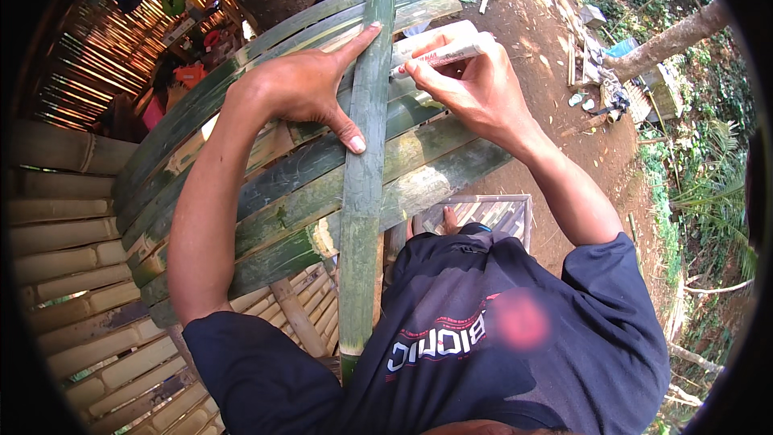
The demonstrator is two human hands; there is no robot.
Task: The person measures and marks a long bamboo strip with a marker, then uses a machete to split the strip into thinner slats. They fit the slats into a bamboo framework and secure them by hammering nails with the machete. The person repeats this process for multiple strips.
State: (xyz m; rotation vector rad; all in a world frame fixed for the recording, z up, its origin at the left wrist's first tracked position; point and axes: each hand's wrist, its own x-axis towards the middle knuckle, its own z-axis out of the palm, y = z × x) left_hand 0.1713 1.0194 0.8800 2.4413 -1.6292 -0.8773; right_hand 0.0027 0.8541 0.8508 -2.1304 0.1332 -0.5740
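A long green bamboo strip (367, 121) lies crosswise over a row of split bamboo slats (282, 181). My left hand (296, 84) is spread on this strip, with the thumb and forefinger stretched out on its surface; its other fingers are hidden. Between the fingers and thumb of my right hand (483, 84) is a white marker pen (447, 55) with red print. The pen's tip is at the right edge of the strip, between my two hands; I cannot tell whether it touches.
A bamboo slat platform (80, 254) extends at the left. Beneath my body is a framed slatted panel (503, 217) with bare feet near it. Sandals (581, 102) lie on the dirt ground (555, 153) at the right. A tree trunk (672, 40) leans at the far right.
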